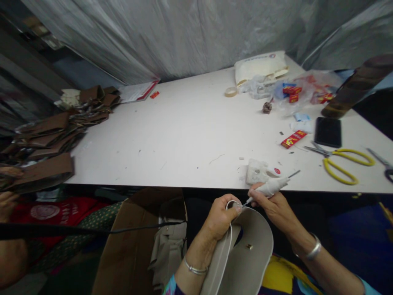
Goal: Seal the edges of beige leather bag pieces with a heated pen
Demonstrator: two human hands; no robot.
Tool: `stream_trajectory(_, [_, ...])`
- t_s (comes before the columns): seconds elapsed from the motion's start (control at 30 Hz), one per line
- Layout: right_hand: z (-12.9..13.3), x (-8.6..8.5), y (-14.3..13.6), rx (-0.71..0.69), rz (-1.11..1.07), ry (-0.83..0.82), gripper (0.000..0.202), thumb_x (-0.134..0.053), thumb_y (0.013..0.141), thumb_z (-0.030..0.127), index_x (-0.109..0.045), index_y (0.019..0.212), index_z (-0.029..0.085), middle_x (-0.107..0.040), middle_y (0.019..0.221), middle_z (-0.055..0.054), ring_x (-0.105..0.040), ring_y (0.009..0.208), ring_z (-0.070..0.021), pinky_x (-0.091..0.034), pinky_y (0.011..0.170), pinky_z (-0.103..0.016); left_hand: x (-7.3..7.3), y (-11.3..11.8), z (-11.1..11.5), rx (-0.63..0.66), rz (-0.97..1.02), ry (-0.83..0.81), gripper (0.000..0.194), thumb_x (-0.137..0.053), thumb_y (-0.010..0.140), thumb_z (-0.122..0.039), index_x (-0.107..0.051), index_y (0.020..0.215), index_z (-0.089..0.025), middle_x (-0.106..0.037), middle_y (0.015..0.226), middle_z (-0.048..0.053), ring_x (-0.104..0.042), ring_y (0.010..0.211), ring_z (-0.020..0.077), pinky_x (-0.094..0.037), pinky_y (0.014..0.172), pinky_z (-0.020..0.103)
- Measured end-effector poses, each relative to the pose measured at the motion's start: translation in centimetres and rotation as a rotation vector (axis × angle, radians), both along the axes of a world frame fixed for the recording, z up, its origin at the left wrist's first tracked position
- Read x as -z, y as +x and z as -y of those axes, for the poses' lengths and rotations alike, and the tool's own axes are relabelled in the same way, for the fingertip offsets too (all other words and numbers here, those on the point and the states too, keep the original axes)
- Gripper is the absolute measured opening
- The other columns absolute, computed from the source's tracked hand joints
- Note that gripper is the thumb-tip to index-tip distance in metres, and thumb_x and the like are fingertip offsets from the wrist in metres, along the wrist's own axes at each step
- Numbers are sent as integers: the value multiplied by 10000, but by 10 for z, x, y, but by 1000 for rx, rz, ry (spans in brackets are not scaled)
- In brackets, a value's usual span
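My left hand [225, 215] pinches the upper rim of a beige bag body [258, 246], which stands open on my lap side below the table edge. A thin whitish cord or edging strip [231, 239] loops from under the fingers down along the bag's side. My right hand [276, 207] is closed round an awl-like tool [272, 186] with a white, wrapped handle. Its thin metal tip points down-left at the rim, close to my left thumb; contact there cannot be made out. A small metal fitting [249, 246] shows on the bag's inner face.
Near my right hand lie a white lump of material [256, 172], yellow-handled scissors [346, 164], a phone [328, 132] and a red packet [294, 139]. Brown folded pieces [46, 131] pile at left, beside a co-worker's hand [9, 200]. A cardboard box [123, 241] holds beige pieces.
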State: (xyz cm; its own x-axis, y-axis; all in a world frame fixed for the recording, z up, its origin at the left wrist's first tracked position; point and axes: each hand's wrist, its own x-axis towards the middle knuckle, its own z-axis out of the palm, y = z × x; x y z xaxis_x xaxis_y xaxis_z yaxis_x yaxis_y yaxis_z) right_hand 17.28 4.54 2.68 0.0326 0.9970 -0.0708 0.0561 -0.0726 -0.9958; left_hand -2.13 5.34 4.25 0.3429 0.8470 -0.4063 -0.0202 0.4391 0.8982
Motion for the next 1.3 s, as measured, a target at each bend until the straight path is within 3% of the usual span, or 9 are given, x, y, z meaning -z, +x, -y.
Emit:
stream_trajectory(0.17, [4, -3, -1, -20, -5, 76, 423, -683, 966, 621, -706, 926, 200, -679, 781, -32, -649, 721, -205, -552, 675, -306, 0, -2, -1, -53, -21, 27, 291, -786, 703, -376, -647, 819, -149, -514, 679, -24, -408, 640, 112, -319, 624, 238])
stream_trajectory(0.33, [16, -9, 11, -260, 126, 302, 287, -699, 1002, 494, -765, 902, 234, -728, 884, -65, -671, 819, -234, -559, 756, -349, 1, -7, -3, -86, 22, -10, 334, -823, 674, -392, -632, 800, -148, -521, 675, -23, -421, 640, 112, -329, 622, 233])
stream_trajectory(0.47, [23, -9, 16, -354, 205, 488, 137, -721, 1010, 384, -785, 994, 264, -743, 908, -56, -669, 840, -239, -546, 782, -369, 3, -6, -2, -78, 38, -13, 332, -826, 675, -388, -633, 794, -145, -531, 679, -19, -426, 645, 114, -337, 627, 233])
stream_trajectory(0.57, [29, -4, 18, -312, 163, 449, 141, -647, 1057, 351, -767, 1058, 277, -746, 982, -55, -690, 905, -236, -561, 805, -356, 4, -6, 0, -67, 3, 34, 298, -801, 700, -372, -641, 799, -141, -535, 686, -15, -428, 653, 118, -337, 633, 237])
stream_trajectory(0.73, [35, 1, 10, -172, 115, 357, 260, -576, 1089, 394, -704, 1301, 312, -727, 1281, -55, -689, 1172, -246, -562, 991, -346, -2, -8, 4, -59, -82, 149, 204, -730, 763, -323, -652, 820, -144, -558, 708, -10, -458, 685, 134, -369, 672, 246])
stream_trajectory(0.83, [36, -4, -5, -166, 123, 216, 176, -615, 1063, 388, -733, 1129, 276, -767, 1071, -26, -738, 936, -201, -587, 809, -265, -11, -7, 8, -42, -181, 236, 159, -692, 820, -304, -643, 818, -152, -587, 725, -1, -496, 705, 147, -386, 684, 251])
stream_trajectory(0.93, [40, -8, -21, -128, 120, 137, 150, -695, 1007, 399, -696, 969, 254, -725, 869, 13, -678, 726, -163, -539, 649, -229, -16, -5, 14, -56, -302, 319, 93, -653, 859, -252, -644, 848, -160, -634, 786, 11, -554, 762, 164, -414, 725, 254])
stream_trajectory(1.07, [47, -3, -31, -39, 103, 84, 157, -734, 963, 387, -655, 947, 253, -727, 895, 20, -667, 750, -161, -523, 643, -220, -16, -7, 21, -71, -373, 359, 53, -664, 858, -210, -625, 856, -175, -603, 770, -18, -538, 737, 149, -405, 698, 237])
stream_trajectory(1.3, [48, -5, -32, -26, 101, 7, 158, -726, 933, 391, -650, 930, 252, -751, 936, 7, -697, 813, -180, -537, 662, -227, -18, -10, 21, -4, -361, 369, 18, -635, 875, -185, -624, 864, -175, -617, 790, -20, -546, 747, 144, -409, 698, 231])
